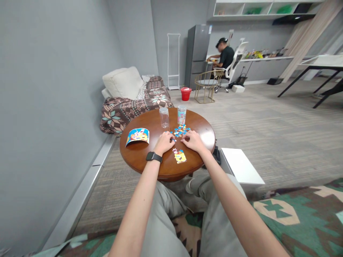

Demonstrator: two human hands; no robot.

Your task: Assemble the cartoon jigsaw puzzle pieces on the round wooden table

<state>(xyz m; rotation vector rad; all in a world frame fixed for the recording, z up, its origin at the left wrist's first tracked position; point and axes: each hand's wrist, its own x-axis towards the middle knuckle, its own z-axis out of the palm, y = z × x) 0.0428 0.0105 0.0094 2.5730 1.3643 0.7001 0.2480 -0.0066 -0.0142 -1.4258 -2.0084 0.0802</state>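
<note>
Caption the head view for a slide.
Left hand and right hand near loose puzzle pieces and a partly joined puzzle on a round table.

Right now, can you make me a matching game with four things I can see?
1. Smartwatch
2. Bucket
3. Picture sheet
4. Loose puzzle pieces

A. Scattered near the right hand
B. Red
C. Black
D. Curved, lying on the table

Pairs: 1-C, 2-B, 3-D, 4-A
</note>
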